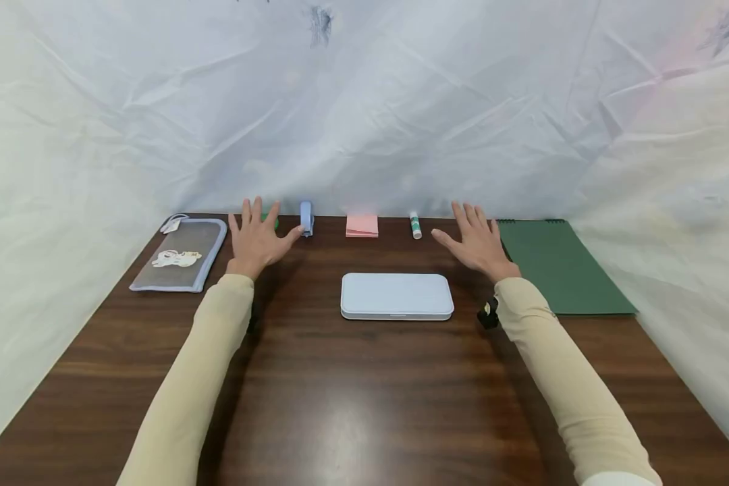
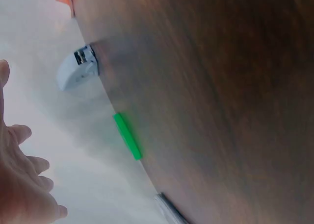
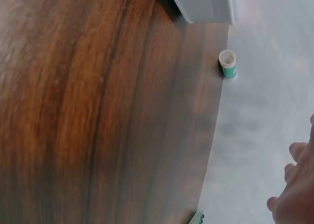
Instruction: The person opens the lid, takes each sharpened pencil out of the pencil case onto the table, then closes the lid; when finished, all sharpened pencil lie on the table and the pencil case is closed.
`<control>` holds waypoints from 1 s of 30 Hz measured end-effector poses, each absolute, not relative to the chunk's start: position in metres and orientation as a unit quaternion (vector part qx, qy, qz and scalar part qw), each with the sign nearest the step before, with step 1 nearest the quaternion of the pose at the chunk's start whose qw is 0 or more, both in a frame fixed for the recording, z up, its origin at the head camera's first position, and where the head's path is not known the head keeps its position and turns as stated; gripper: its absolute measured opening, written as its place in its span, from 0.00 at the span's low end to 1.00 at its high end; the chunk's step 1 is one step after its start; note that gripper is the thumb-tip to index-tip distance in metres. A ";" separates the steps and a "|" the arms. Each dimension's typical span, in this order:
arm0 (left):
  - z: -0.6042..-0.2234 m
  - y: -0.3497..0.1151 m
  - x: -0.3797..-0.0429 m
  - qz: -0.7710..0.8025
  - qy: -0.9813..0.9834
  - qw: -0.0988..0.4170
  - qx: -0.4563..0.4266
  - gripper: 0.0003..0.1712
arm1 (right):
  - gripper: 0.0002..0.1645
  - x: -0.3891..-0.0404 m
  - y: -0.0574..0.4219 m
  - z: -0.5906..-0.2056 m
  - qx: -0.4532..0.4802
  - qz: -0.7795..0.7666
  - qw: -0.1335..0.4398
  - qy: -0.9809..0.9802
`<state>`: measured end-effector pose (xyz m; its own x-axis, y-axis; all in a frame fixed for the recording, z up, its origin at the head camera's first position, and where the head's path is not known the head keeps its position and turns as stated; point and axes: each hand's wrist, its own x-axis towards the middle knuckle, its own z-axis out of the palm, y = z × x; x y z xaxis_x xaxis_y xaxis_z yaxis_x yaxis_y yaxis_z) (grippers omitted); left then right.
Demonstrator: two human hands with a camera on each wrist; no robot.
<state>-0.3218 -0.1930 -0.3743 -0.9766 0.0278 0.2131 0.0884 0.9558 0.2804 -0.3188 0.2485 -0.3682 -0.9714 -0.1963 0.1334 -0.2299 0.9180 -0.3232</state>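
Note:
My left hand [image 1: 256, 244] is held out with fingers spread and holds nothing. Just behind its fingers shows a small green object [image 1: 271, 221], partly hidden in the head view; the left wrist view shows it as a flat green bar [image 2: 127, 136]. A light blue stapler [image 1: 306, 217] stands right beside that thumb. My right hand [image 1: 478, 244] also reaches forward, fingers extended, between a glue stick [image 1: 416, 225] and a dark green spiral-bound pad [image 1: 568, 266]. Between the two forearms lies a closed white pencil case [image 1: 397, 296].
Pink sticky notes [image 1: 362, 226] sit at the back edge, near the middle. A mesh zip pouch [image 1: 182, 255] with a cartoon figure lies at the back left. The brown wooden table [image 1: 352, 391] is bordered by white sheeting [image 1: 364, 115] behind and on both sides.

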 end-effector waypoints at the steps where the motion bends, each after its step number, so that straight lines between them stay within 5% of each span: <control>1: -0.374 -0.192 -0.321 -0.150 -0.982 0.106 -0.034 0.51 | 0.56 -0.318 0.249 -0.367 0.113 0.176 0.048 -0.977; 12: -0.368 -0.157 -0.300 -0.227 -0.961 0.072 -0.137 0.48 | 0.53 -0.305 0.249 -0.368 0.183 0.211 0.021 -0.960; 21: -0.383 -0.111 -0.277 -0.201 -0.939 -0.036 -0.277 0.46 | 0.57 -0.276 0.241 -0.385 0.233 0.239 -0.044 -0.942; 30: -0.397 -0.092 -0.265 -0.215 -0.915 -0.146 -0.308 0.53 | 0.54 -0.255 0.227 -0.403 0.294 0.255 -0.074 -0.918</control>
<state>-0.2653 -0.0916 -0.3971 -0.7677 0.6267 -0.1337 0.5012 0.7172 0.4841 -0.2546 0.2271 -0.4026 -0.8160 -0.5779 0.0140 -0.5025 0.6970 -0.5115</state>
